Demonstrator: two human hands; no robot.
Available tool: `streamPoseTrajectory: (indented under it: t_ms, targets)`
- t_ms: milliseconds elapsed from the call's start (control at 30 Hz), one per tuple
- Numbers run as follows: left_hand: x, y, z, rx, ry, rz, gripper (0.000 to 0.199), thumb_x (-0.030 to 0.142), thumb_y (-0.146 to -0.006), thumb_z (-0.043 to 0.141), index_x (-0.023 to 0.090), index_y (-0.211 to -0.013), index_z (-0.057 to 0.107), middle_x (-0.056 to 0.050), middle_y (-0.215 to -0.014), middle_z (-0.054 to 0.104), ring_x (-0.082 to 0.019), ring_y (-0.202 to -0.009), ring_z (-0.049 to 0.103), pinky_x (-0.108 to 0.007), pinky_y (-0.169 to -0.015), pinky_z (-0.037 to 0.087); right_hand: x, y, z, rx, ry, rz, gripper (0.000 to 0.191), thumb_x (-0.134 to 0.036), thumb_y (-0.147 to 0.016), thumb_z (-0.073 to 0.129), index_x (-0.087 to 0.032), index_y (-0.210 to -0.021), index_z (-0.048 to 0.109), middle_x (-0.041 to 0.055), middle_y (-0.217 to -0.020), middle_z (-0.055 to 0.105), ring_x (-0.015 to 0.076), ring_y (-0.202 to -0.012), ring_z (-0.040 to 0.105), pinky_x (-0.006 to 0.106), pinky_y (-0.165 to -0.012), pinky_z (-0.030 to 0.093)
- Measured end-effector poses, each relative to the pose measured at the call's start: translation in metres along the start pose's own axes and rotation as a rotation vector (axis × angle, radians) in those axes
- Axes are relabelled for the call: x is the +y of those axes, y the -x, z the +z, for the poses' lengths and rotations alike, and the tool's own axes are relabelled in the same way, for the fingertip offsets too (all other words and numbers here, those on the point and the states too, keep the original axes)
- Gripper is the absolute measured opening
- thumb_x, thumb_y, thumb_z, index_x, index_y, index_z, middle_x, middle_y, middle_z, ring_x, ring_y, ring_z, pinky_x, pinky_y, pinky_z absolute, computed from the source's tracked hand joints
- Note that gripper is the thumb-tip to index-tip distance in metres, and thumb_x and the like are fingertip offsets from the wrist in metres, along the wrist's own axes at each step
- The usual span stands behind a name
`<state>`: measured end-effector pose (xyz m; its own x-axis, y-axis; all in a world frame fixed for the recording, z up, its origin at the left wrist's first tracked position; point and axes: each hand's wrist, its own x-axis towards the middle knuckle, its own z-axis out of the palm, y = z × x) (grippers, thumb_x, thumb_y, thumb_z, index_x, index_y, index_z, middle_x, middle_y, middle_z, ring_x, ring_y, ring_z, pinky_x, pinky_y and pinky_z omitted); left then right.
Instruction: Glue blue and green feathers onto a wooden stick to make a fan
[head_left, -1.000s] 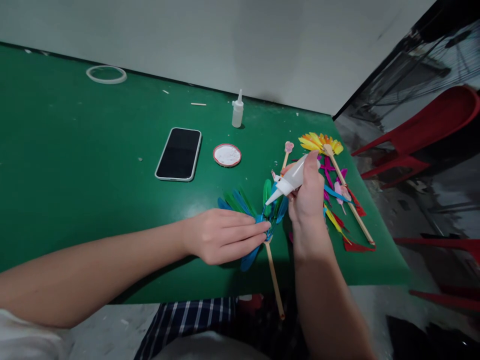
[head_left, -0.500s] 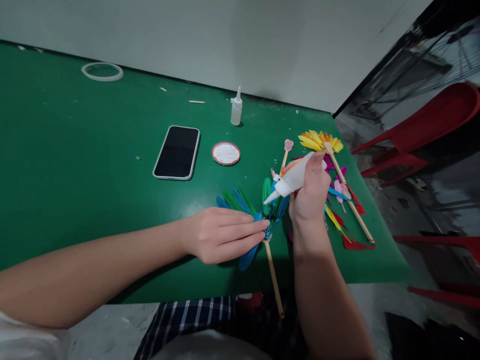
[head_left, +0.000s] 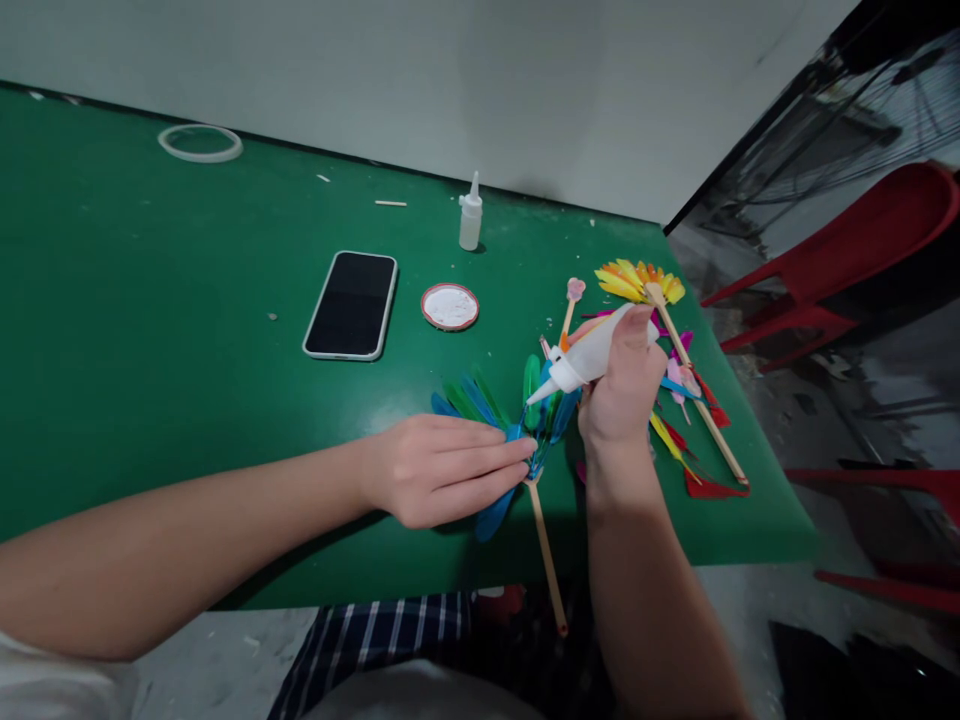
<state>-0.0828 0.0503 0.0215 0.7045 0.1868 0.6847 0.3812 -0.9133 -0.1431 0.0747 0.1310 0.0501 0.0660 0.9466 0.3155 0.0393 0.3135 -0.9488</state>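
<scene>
A fan of blue and green feathers [head_left: 559,410] with a slim wooden handle [head_left: 547,555] lies at the table's front edge. My left hand [head_left: 442,470] is closed over the fan's base, its fingers pressed together on the blue feathers; the thumb is hidden. In my right hand [head_left: 626,385] is a white squeeze bottle [head_left: 589,358], tilted down to the left. Its narrow nozzle tip meets the feathers just above my left fingertips. Whether liquid is coming out is too small to see.
On the green table [head_left: 187,350] are a phone [head_left: 351,305], a round white lid [head_left: 450,306], a small upright dropper bottle [head_left: 470,220] and a clear ring [head_left: 200,143]. A yellow feather fan [head_left: 641,282] and red tassels [head_left: 716,484] lie right. Red chairs [head_left: 847,250] stand beyond.
The view has shifted very slightly. Both hands, the bottle and the fan keep nearly the same positions, with the nozzle still at the feathers.
</scene>
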Motion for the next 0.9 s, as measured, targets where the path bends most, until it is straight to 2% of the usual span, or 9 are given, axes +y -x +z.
streamPoseTrajectory:
  t_ms: [267,433,633,900]
  targets:
    - [-0.0007,0.0010,0.0010,0.006,0.015,0.013,0.023,0.014,-0.078,0.051,0.005,-0.097,0.060,-0.016,-0.103,0.062,-0.019,-0.089,0.062,-0.027,-0.079,0.052,-0.0021,-0.0007,-0.0024,0.024,0.048,-0.030,0.049,-0.057,-0.079,0.031,-0.021,-0.054,0.052,-0.0016,-0.048,0.045,0.0100,-0.043,0.044,0.026,-0.044,0.031]
    - [-0.0014,0.0006,0.0017,0.010,0.018,0.004,0.022,0.014,-0.078,0.051,0.005,-0.096,0.060,-0.015,-0.102,0.062,-0.019,-0.088,0.062,-0.027,-0.079,0.053,-0.0026,0.0000,-0.0013,0.048,-0.004,-0.054,0.048,-0.055,-0.080,0.034,-0.020,-0.052,0.052,-0.0019,-0.047,0.044,0.0093,-0.042,0.043,0.025,-0.043,0.030]
    - [0.0002,0.0014,0.0006,0.014,0.017,-0.008,0.022,0.013,-0.078,0.051,0.005,-0.097,0.060,-0.015,-0.103,0.062,-0.019,-0.087,0.062,-0.026,-0.078,0.053,-0.0036,0.0018,-0.0014,-0.021,0.049,-0.036,0.049,-0.059,-0.078,0.031,-0.021,-0.052,0.049,-0.0015,-0.047,0.045,0.0105,-0.043,0.044,0.026,-0.043,0.030]
    - [0.0004,0.0008,0.0011,0.014,-0.014,-0.004,0.020,0.014,-0.079,0.050,0.007,-0.095,0.060,-0.013,-0.101,0.063,-0.016,-0.087,0.063,-0.025,-0.079,0.052,-0.0045,0.0048,0.0008,-0.048,-0.008,-0.037,0.049,-0.061,-0.076,0.033,-0.021,-0.051,0.048,-0.0025,-0.045,0.042,0.0098,-0.041,0.041,0.026,-0.042,0.029]
